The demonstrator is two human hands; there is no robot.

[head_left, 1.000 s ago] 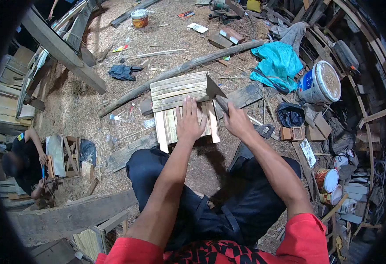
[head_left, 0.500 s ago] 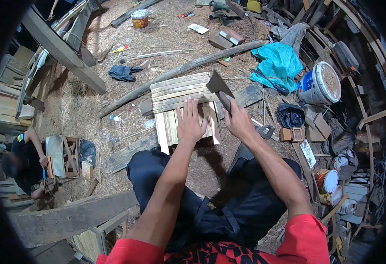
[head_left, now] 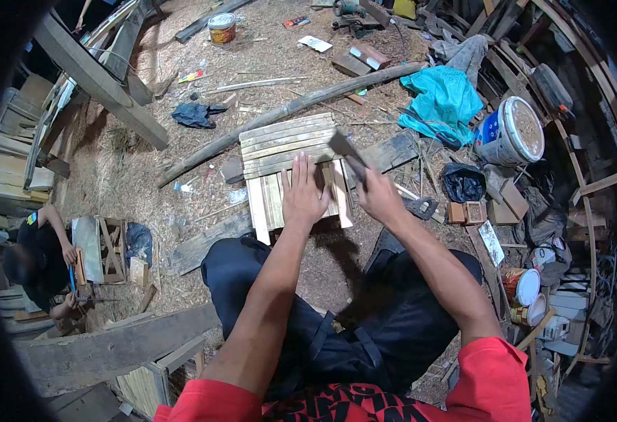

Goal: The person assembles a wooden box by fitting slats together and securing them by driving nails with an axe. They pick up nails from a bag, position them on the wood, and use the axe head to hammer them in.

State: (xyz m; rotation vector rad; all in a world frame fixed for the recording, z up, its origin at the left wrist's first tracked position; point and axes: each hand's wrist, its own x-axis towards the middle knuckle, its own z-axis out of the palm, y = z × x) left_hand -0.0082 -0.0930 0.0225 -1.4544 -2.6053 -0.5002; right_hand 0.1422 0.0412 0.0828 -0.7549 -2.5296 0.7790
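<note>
In front of my knees stands a small slatted wooden piece point(head_left: 287, 144), with narrow strips laid side by side across its top and longer pale boards running toward me. My left hand point(head_left: 304, 197) lies flat on it with fingers stretched out, the fingertips reaching the cross strips. My right hand point(head_left: 380, 200) is wrapped round the handle of a broad-bladed cleaver point(head_left: 346, 149). The blade points up and away from me, seen nearly edge-on, and overlaps the right end of the strips in this view.
A long pole point(head_left: 280, 114) lies behind the slatted piece. To the right are a turquoise sheet point(head_left: 443, 102), a large paint bucket point(head_left: 490, 133) and a saw handle point(head_left: 422, 207). At left another person point(head_left: 37, 257) works with wood. Shavings cover the ground.
The cleaver has turned from showing its broad face to nearly edge-on, and its blade has dropped a little toward the strips. My left hand stays in place.
</note>
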